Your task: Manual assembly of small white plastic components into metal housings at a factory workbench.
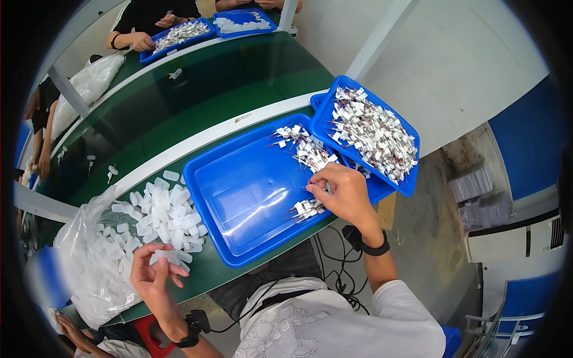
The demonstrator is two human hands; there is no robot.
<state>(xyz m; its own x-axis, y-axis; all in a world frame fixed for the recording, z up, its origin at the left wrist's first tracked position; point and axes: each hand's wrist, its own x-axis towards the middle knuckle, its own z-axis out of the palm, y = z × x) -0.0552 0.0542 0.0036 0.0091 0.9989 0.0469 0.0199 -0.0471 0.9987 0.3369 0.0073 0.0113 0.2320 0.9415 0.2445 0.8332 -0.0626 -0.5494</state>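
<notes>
My left hand [156, 271] pinches a translucent white plastic piece [166, 256] between thumb and fingers. Beside it lies a pile of the same rounded pieces [161, 212], some spilling from a clear plastic bag [89, 268]. My right hand [343, 190] is over the right side of a large blue tray [239, 191], thumb and fingertips pressed together. What they grip, if anything, is too small to make out. Small white parts with thin dark and reddish wires [307, 149] lie around those fingers, with another cluster [307, 209] nearer me.
A second blue tray [412, 140], heaped with wired parts, rests at the right across other blue trays. Beyond a pale rail [239, 121] runs a dark green belt [197, 101] with a few loose parts. Across it, other people work at blue trays [179, 39]. Black cables [340, 262] hang below.
</notes>
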